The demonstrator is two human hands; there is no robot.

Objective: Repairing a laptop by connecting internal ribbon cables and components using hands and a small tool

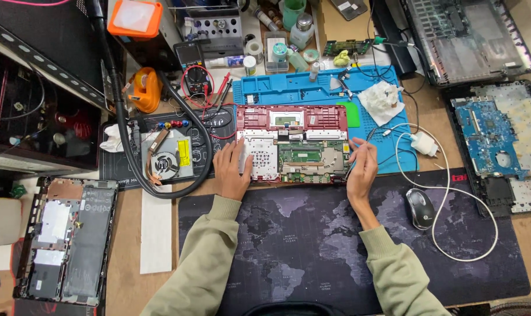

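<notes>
An opened red laptop base [292, 143] lies in the middle of the desk, partly on a blue silicone work mat [312, 88] with moulded small compartments and partly on a dark desk mat [312, 246] printed with a pale world map. Inside the base there is a green circuit board, flat copper-coloured heat pipes and a dull silver metal plate with many small holes on its left part. The left hand [231, 171] lies flat on this perforated plate, fingers spread and relaxed, grasping nothing. The right hand [362, 167] is at the right edge of the base, its fingers pinched around a thin tool [354, 167] that is too small to identify; the tip goes down toward the edge of the board. Left of the base, a cooling fan [167, 157] with a round black rotor and a yellow rectangular label lies on a black mat, and a thick black hose [120, 111] curves around it. A crumpled white tissue [381, 93] rests on the blue mat. On the right, a white charger block [423, 143] with a smooth white cable lies near a glossy grey mouse [420, 208]. Further right is a blue motherboard [489, 137]. An orange tape dispenser [144, 89] stands at the upper left.
</notes>
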